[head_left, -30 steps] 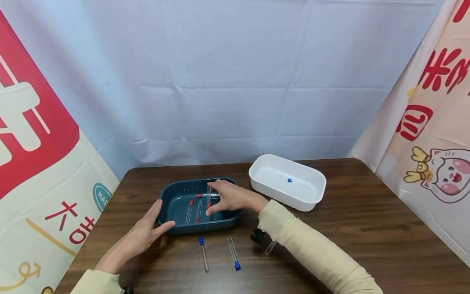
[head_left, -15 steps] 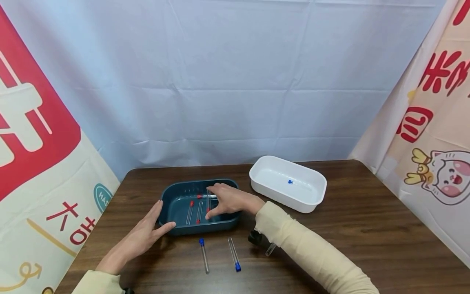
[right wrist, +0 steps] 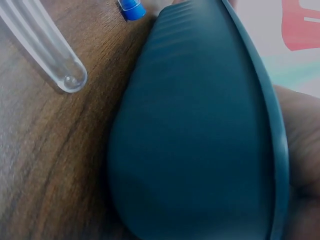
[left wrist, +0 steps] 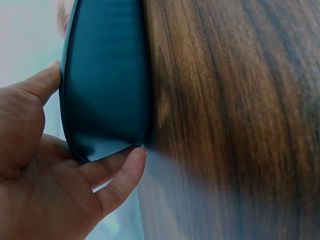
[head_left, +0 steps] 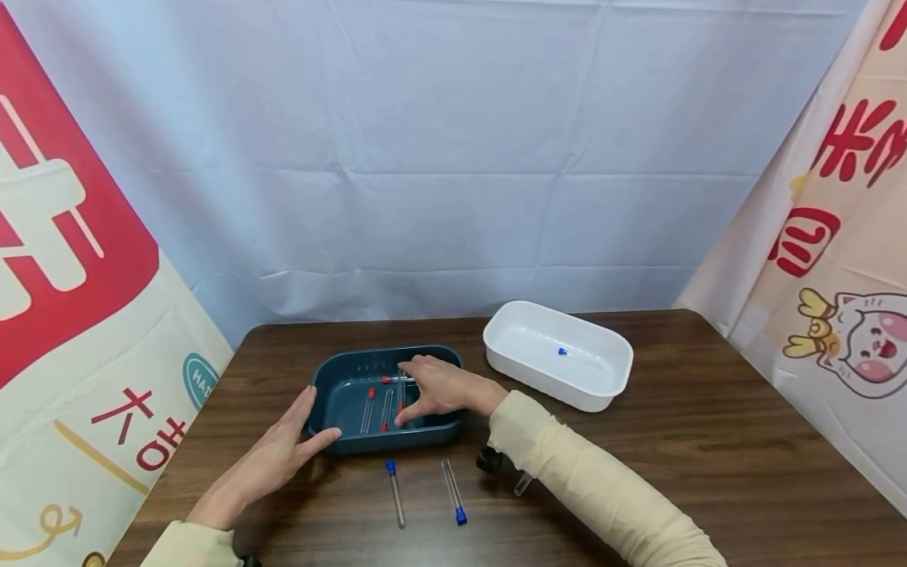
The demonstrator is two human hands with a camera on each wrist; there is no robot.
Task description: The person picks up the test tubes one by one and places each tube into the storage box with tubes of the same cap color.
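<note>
My left hand (head_left: 279,441) spreads its thumb and nearly straight fingers around the left end of a dark teal basin (head_left: 347,446), touching its outer wall. In the left wrist view, fingertips (left wrist: 135,162) lie at the basin's lower edge. Inside the basin, my right hand (head_left: 446,386) holds a clear red-capped test tube (head_left: 401,387) between thumb and fingertips, low over the bottom. Other red-capped test tubes (head_left: 368,411) lie left of it, and one lies crosswise behind. The right wrist view mostly shows the basin's outside wall (right wrist: 195,125), hiding the fingers.
A white basin (head_left: 538,383) stands at the back right, with a blue-capped tube (head_left: 563,351) inside. In front of the teal basin, blue-capped test tubes (head_left: 395,494) lie on the wooden table (head_left: 708,417). Another tube (head_left: 523,483) is partly hidden under the right sleeve.
My right hand has lowered slightly into the teal basin with the red-capped test tube. The left hand stays against the basin.
</note>
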